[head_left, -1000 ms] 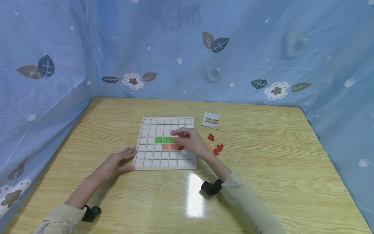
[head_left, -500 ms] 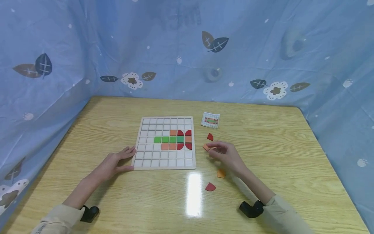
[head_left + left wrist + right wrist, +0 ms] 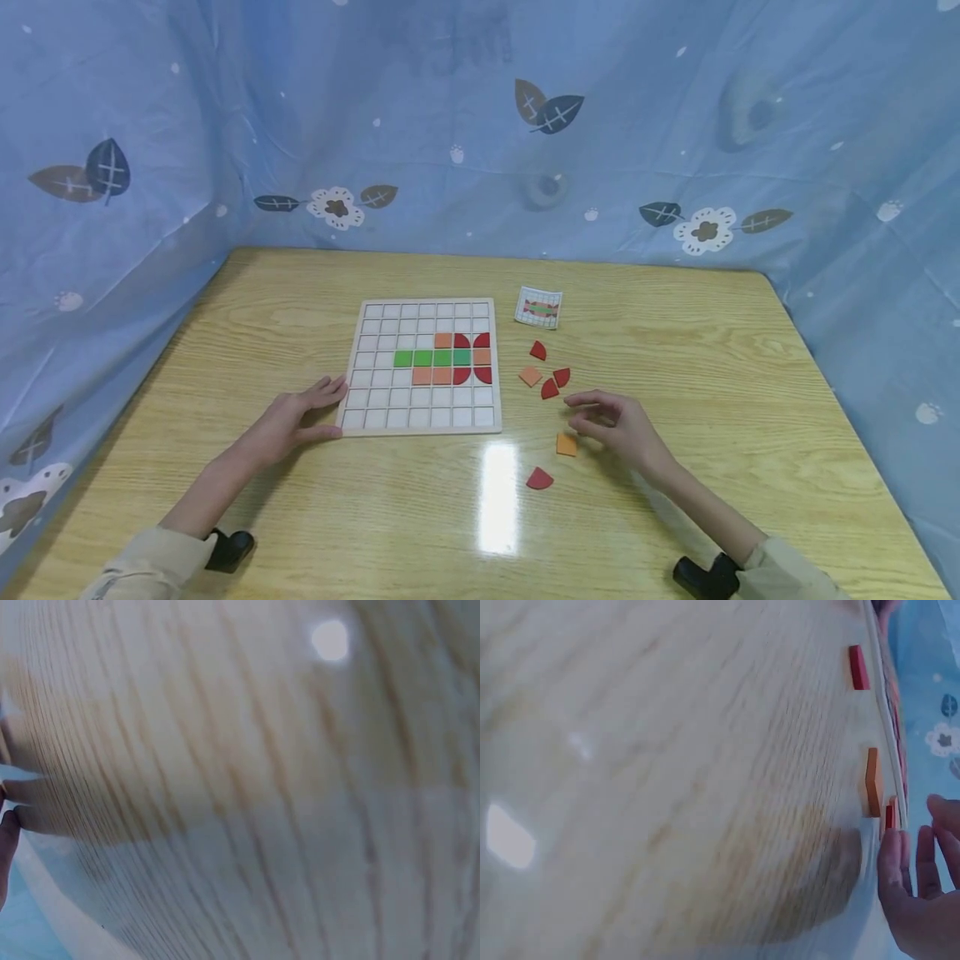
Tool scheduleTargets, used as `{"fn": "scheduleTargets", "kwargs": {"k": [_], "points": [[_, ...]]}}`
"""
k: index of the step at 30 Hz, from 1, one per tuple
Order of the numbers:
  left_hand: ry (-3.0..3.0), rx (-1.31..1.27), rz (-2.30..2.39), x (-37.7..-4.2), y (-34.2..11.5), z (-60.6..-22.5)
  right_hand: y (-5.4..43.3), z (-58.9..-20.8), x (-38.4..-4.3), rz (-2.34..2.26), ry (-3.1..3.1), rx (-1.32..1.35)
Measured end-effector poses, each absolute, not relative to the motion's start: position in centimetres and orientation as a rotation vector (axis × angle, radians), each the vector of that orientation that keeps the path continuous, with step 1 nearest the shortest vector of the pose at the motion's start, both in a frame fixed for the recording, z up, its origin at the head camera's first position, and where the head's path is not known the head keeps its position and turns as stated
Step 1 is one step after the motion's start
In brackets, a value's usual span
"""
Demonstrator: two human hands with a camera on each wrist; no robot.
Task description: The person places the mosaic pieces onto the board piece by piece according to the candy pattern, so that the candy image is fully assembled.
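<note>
My left hand (image 3: 296, 417) touches the left edge of a white gridded board (image 3: 420, 432), with thumb and fingertips at its frame. Green squares (image 3: 423, 358), orange squares and red quarter-circle tiles (image 3: 461, 376) fill part of the grid, mostly on the right half. To the right of the board, my right hand (image 3: 622, 429) hovers with loosely bent fingers and nothing between them. Close by its thumb lies a loose orange square tile (image 3: 567, 444), which the right wrist view also shows next to the hand (image 3: 922, 900).
Several loose red quarter-circles lie right of the board, one red quarter-circle (image 3: 540, 478) nearer the front. Another orange square (image 3: 530, 376) sits beside the board. A small pattern card (image 3: 538, 308) rests behind them. Blue patterned cloth (image 3: 450, 125) hangs behind the wooden table (image 3: 675, 350).
My right hand has left the board, passed over the loose tiles and drawn back to the right and nearer. The tiles it covered now show. The left hand stays at the board's edge.
</note>
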State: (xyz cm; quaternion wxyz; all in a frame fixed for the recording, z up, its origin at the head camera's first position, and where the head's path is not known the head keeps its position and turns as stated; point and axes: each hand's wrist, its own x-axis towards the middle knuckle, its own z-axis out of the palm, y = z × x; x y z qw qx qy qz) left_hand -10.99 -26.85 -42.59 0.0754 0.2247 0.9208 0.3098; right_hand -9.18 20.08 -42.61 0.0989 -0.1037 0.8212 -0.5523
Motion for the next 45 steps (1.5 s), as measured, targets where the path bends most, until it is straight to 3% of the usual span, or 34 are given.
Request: {"fn": "scheduleTargets", "kwargs": {"k": [13, 32, 45], "points": [[2.765, 0.688, 0.930, -10.8, -26.8, -42.7, 16.7, -43.1, -11.5, -1.737, 2.627, -0.208], [2.761, 0.678, 0.913, -11.1, -26.7, -42.8, 14.8, -44.0, -14.4, -1.189, 3.072, -0.488], [2.762, 0.672, 0.898, -11.1, -26.9, -42.8, 15.8, -43.7, -15.0, -1.438, 2.813, -0.551]]}}
